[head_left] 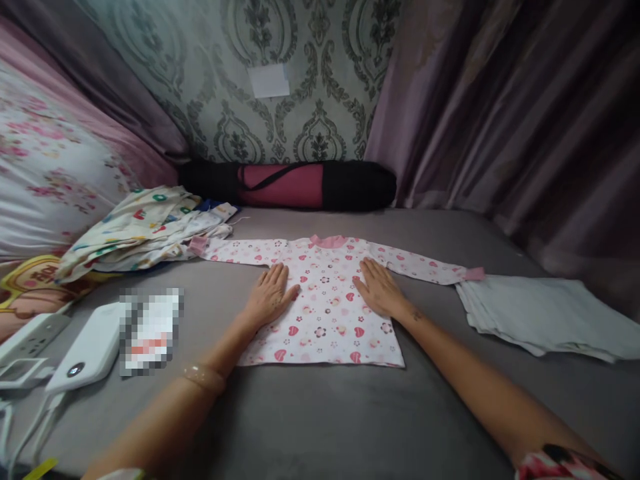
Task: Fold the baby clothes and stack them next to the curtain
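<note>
A white long-sleeved child's shirt (325,300) with pink hearts and flowers lies spread flat, its pink collar away from me and both sleeves stretched out sideways. My left hand (270,293) rests palm down on the shirt's left side, fingers extended. On the opposite side edge my right hand (377,287) lies flat too, fingers pointing toward the collar. The left cuff touches a pile of patterned clothes (145,227). The right cuff reaches the corner of a folded pale grey cloth (545,313).
A grey sheet (340,420) covers the surface. At left are a white power bank (90,347) with cables, a power strip (35,340) and a blurred-out packet (153,330). A black and red rolled bag (285,185) lies along the wall; curtains (480,100) hang at right.
</note>
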Tool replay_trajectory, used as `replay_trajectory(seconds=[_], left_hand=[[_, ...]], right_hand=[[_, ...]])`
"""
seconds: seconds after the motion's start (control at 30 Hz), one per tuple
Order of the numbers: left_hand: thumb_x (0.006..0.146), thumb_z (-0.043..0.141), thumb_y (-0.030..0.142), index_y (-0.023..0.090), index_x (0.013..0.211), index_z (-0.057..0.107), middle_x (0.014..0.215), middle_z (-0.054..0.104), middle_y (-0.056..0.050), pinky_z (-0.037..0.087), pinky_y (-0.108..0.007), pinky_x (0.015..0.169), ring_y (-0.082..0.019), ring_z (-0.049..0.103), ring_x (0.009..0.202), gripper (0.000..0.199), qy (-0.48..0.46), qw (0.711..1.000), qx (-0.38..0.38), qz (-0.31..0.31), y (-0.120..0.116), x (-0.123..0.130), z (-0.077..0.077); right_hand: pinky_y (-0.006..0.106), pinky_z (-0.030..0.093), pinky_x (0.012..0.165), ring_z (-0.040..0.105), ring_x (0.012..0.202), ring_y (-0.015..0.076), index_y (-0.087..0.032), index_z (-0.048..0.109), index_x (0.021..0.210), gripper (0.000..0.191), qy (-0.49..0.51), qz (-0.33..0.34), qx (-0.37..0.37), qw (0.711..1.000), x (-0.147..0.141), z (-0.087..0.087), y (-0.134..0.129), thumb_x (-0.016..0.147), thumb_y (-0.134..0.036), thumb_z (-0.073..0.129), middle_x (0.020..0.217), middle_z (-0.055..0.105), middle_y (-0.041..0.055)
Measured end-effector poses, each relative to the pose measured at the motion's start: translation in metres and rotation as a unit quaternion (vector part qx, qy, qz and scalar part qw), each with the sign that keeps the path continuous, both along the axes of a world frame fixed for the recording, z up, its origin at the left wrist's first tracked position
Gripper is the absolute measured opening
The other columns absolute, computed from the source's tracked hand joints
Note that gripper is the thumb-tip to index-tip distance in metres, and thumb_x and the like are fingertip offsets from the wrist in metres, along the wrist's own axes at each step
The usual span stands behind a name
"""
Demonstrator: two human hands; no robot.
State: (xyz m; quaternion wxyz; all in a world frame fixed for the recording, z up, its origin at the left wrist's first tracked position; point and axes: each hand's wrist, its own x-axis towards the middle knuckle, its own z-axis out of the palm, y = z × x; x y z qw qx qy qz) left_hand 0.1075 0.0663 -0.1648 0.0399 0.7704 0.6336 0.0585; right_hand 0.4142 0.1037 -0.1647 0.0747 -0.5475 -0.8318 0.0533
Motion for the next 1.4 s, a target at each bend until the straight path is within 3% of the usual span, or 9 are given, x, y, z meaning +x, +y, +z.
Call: replay_trajectory(seconds=[0.1, 0.23, 0.33, 0.5, 0.8, 1.0, 1.13, 1.27, 1.4], left_hand=[[0.095, 0.021, 0.059, 0.006, 0.146, 0.029, 0.154, 0.027, -0.020, 0.018, -0.048, 0.115, -0.031, 0.021, 0.144, 0.074, 0.010, 1.000, -0.018, -0.015, 0.001, -0.001, 0.007], [0.097, 0.025, 0.048, 0.007, 0.141, 0.036, 0.150, 0.034, -0.022, 0.013, -0.052, 0.114, -0.032, 0.024, 0.142, 0.062, 0.042, 0.998, 0.006, -0.041, -0.006, 0.010, 0.021], [0.098, 0.023, 0.040, 0.007, 0.139, 0.038, 0.151, 0.033, -0.020, 0.013, -0.048, 0.115, -0.029, 0.023, 0.143, 0.054, 0.035, 0.995, -0.005, -0.095, -0.025, 0.032, 0.024], [0.096, 0.024, 0.056, 0.010, 0.146, 0.026, 0.156, 0.022, -0.019, 0.013, -0.044, 0.117, -0.029, 0.016, 0.145, 0.068, -0.020, 0.987, -0.048, -0.154, -0.065, 0.052, 0.016], [0.098, 0.019, 0.054, 0.020, 0.150, 0.027, 0.159, 0.017, -0.007, 0.007, -0.040, 0.118, -0.022, 0.011, 0.147, 0.063, -0.021, 0.988, -0.082, -0.132, -0.096, -0.009, 0.020], [0.097, 0.026, 0.051, 0.025, 0.145, 0.037, 0.156, 0.028, -0.006, 0.015, -0.047, 0.117, -0.025, 0.021, 0.144, 0.056, -0.014, 0.989, -0.111, -0.098, -0.111, -0.045, 0.032], [0.096, 0.030, 0.034, 0.019, 0.129, 0.052, 0.139, 0.050, -0.013, 0.029, -0.044, 0.112, -0.025, 0.040, 0.134, 0.043, -0.043, 0.991, -0.030, -0.122, -0.100, 0.001, 0.039], [0.088, 0.034, 0.017, 0.007, 0.140, 0.035, 0.141, 0.046, -0.022, 0.033, -0.043, 0.110, -0.026, 0.040, 0.134, 0.053, -0.088, 0.984, 0.031, -0.151, -0.083, 0.070, 0.025], [0.095, 0.032, 0.030, 0.006, 0.144, 0.031, 0.152, 0.031, -0.020, 0.022, -0.048, 0.116, -0.029, 0.025, 0.143, 0.055, -0.055, 0.993, -0.015, -0.107, -0.082, 0.072, 0.010]], right_hand=[[0.042, 0.015, 0.117, 0.021, 0.143, 0.0280, 0.001, 0.031, 0.145, 0.073, -0.009, 0.006, 0.010, 1.000, 0.007, 0.000, 0.003, 0.097, -0.052, 0.017, 0.153, 0.026, 0.0205], [0.045, 0.013, 0.118, 0.021, 0.143, 0.0278, -0.005, 0.034, 0.145, 0.067, -0.017, 0.049, 0.027, 0.998, 0.002, 0.006, -0.003, 0.098, -0.049, 0.017, 0.153, 0.029, 0.0169], [0.044, 0.013, 0.118, 0.019, 0.144, 0.0266, -0.007, 0.034, 0.146, 0.064, -0.012, 0.101, 0.002, 0.995, -0.002, 0.011, -0.018, 0.098, -0.047, 0.018, 0.155, 0.026, 0.0147], [0.047, 0.010, 0.118, 0.012, 0.145, 0.0259, -0.015, 0.027, 0.150, 0.063, -0.007, 0.157, -0.038, 0.987, 0.006, 0.016, -0.057, 0.097, -0.048, 0.026, 0.158, 0.016, 0.0105], [0.049, 0.010, 0.118, 0.013, 0.145, 0.0240, -0.023, 0.027, 0.151, 0.053, 0.019, 0.224, -0.065, 0.972, 0.037, 0.019, -0.122, 0.100, -0.040, 0.024, 0.159, 0.015, 0.0059], [0.044, 0.024, 0.117, 0.031, 0.140, 0.0248, -0.020, 0.038, 0.146, 0.054, 0.044, 0.216, -0.099, 0.970, 0.047, 0.050, -0.158, 0.098, -0.043, 0.035, 0.151, 0.036, 0.0074], [0.046, 0.028, 0.114, 0.050, 0.126, 0.0241, -0.021, 0.061, 0.126, 0.042, 0.052, 0.206, -0.041, 0.976, 0.002, 0.065, -0.148, 0.099, -0.033, 0.030, 0.133, 0.058, 0.0079], [0.047, 0.021, 0.117, 0.028, 0.141, 0.0259, -0.011, 0.042, 0.143, 0.049, 0.035, 0.204, 0.008, 0.978, -0.055, 0.051, -0.127, 0.096, -0.024, 0.032, 0.150, 0.037, 0.0142], [0.049, 0.015, 0.118, 0.017, 0.145, 0.0262, -0.011, 0.032, 0.148, 0.053, 0.023, 0.207, -0.045, 0.977, -0.053, 0.034, -0.125, 0.099, -0.032, 0.027, 0.156, 0.024, 0.0140]])
